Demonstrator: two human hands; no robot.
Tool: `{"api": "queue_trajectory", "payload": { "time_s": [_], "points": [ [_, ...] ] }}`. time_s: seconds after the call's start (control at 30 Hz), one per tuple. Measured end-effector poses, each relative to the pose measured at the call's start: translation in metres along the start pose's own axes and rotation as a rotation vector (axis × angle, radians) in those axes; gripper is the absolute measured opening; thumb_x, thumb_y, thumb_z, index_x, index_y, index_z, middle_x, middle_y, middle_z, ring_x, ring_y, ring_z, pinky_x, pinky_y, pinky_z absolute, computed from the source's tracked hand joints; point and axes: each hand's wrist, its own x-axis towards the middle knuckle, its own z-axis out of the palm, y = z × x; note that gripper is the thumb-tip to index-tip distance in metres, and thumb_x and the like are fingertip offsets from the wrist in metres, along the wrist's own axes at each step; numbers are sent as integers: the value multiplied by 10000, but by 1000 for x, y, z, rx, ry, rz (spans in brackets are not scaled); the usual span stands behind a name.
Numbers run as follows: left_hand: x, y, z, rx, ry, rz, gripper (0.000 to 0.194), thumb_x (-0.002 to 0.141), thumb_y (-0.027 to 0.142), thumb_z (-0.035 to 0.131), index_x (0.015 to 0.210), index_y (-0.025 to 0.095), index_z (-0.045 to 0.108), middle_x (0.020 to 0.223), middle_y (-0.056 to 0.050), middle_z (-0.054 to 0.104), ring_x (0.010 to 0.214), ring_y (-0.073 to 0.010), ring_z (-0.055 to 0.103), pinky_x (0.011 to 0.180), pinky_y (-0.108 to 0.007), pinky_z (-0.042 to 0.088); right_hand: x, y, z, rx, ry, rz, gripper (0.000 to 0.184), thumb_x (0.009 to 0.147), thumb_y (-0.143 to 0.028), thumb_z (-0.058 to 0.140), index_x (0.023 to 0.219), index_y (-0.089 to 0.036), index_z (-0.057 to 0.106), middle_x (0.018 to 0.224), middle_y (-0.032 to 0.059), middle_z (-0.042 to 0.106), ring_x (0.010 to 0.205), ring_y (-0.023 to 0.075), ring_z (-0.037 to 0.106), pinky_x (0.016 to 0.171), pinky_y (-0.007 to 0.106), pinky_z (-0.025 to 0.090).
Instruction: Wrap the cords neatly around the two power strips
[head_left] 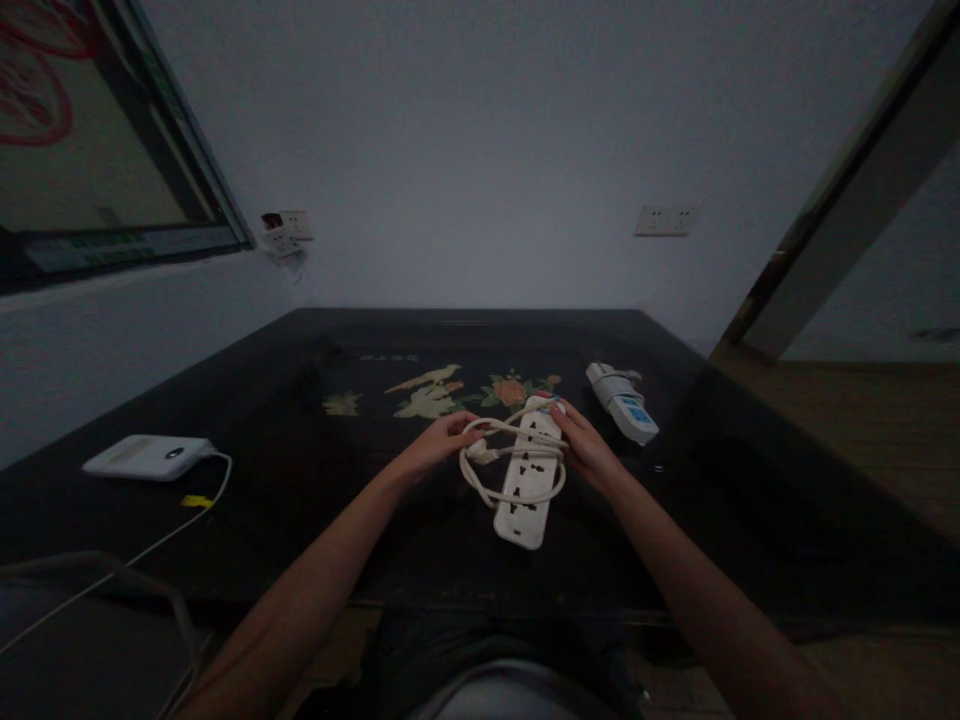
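A white power strip (529, 500) lies at a slant in front of me, with several sockets facing up. Its pale cord (480, 490) is looped loosely across it and out to the left. The plug (484, 453) rests within the loops. My left hand (448, 440) is closed on the cord loops at the left side, fingers pinching them. My right hand (581, 445) grips the upper right edge of the power strip, thumb on top near its red and blue end.
A second power strip (622, 405), its cord wrapped round it, lies on the dark table (315, 540) to the right. At the left is a white device (150, 457) with a cable (172, 535). Wall sockets (666, 220) are behind the table.
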Motion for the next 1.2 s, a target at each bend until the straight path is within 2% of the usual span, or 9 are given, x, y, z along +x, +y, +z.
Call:
{"api": "queue_trajectory", "payload": {
  "time_s": [0.27, 0.57, 0.93, 1.2],
  "points": [
    [-1, 3, 2, 31, -31, 59, 316, 692, 337, 753, 930, 168, 630, 896, -28, 631, 793, -145, 565, 701, -253, 418, -2, -3, 1, -40, -28, -16, 516, 711, -473, 721, 1180, -280, 624, 1135, 22, 683, 916, 192, 638, 722, 264, 497],
    [-3, 4, 1, 46, -54, 59, 326, 707, 359, 740, 946, 174, 617, 912, -26, 633, 811, -151, 578, 734, -270, 419, -1, -2, 0, -73, -32, -50, 505, 726, -525, 690, 1151, -261, 622, 1121, 30, 684, 931, 194, 631, 733, 260, 486],
    [-4, 9, 2, 70, -71, 45, 357, 693, 368, 751, 955, 167, 616, 939, -47, 635, 847, -169, 581, 750, -277, 426, -4, -5, 1, -134, 17, -19, 557, 747, -557, 649, 1229, -291, 566, 1131, 30, 673, 954, 212, 631, 725, 289, 508],
    [-1, 1, 0, 37, -19, -11, 398, 706, 381, 741, 1008, 174, 585, 913, -20, 636, 786, -147, 582, 705, -263, 423, 3, 3, -4, -132, 96, -80, 467, 742, -574, 638, 1092, -268, 594, 1036, 11, 678, 908, 182, 628, 733, 273, 496]
  ]
}}
